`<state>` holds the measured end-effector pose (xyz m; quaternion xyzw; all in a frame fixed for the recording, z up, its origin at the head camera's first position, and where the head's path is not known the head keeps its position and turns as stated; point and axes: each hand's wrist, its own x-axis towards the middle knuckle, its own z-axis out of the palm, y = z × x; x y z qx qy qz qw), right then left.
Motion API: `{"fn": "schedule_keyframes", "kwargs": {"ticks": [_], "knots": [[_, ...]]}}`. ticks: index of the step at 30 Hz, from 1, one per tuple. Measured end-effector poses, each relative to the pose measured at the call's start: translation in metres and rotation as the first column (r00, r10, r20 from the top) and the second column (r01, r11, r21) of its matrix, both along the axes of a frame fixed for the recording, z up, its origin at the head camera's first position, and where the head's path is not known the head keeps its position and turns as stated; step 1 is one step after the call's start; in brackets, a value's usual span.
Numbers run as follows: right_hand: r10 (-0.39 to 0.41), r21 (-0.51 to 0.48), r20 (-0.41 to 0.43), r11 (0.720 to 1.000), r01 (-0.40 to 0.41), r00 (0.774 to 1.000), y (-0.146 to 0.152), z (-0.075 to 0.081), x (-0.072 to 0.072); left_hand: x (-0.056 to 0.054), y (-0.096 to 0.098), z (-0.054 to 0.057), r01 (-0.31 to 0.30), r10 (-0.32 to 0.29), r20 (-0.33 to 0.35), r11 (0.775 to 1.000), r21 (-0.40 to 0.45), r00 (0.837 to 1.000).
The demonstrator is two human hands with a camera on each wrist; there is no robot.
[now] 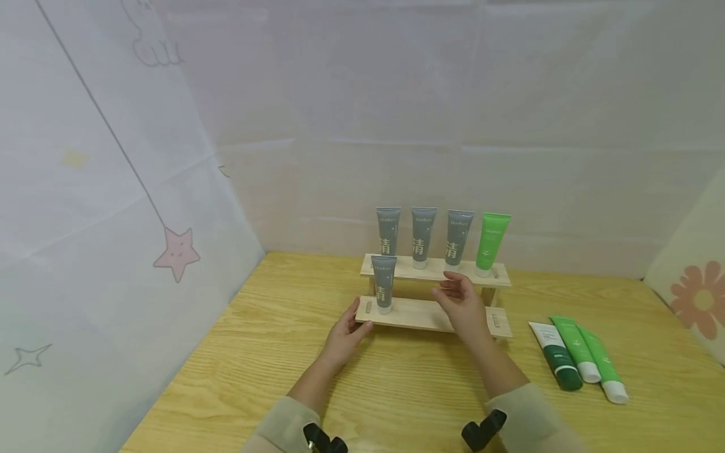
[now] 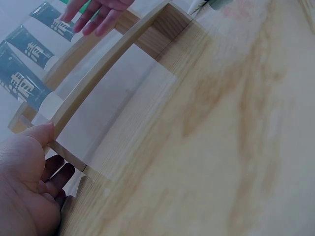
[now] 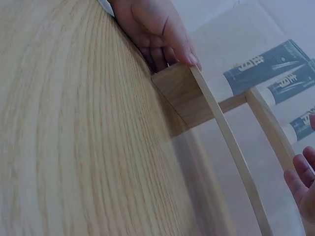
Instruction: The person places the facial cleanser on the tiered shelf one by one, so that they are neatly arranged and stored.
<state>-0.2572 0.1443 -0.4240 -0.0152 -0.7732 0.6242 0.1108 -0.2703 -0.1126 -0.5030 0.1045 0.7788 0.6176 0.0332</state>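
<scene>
**Q:** Position of the hands against the two-tier pale wooden rack [image 1: 416, 313]?

**A:** The left hand [image 1: 342, 340] grips the left end of the rack's lower board, fingers curled round that end. The right hand [image 1: 466, 311] is over the board's right part, fingers loosely bent, slightly spread and holding nothing.

**Q:** Anything obscured?

**A:** In the head view, the right hand covers part of the lower board. The single grey-blue squeeze tube [image 1: 384, 284], at the rack's lower left, overlaps the leftmost of three matching grey-blue tubes [image 1: 388, 221] on the upper board. The right wrist view cuts off the right hand. Small print is illegible.

**Q:** Appearance?

**A:** Rack: flat, light boards, slotted near the ends. A bright green tube [image 1: 493, 242] stands cap-down at its upper right. Right of the rack lie one white-and-dark-green tube [image 1: 556, 355] and two green tubes [image 1: 576, 346].
</scene>
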Motion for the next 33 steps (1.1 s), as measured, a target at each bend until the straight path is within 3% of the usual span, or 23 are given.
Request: {"fn": "schedule_keyframes", "kwargs": {"ticks": [17,33], "knots": [[-0.099,0.120,0.013,0.988,0.097,0.995,0.053,0.011,0.019,-0.001,-0.001,0.000,0.010,-0.010,0.003,1.000,-0.006,1.000],[-0.198,0.182,-0.038,0.962,0.201,0.979,0.109,0.000,0.038,0.001,0.000,0.002,0.001,-0.001,0.006,1.000,-0.010,1.000]]}}
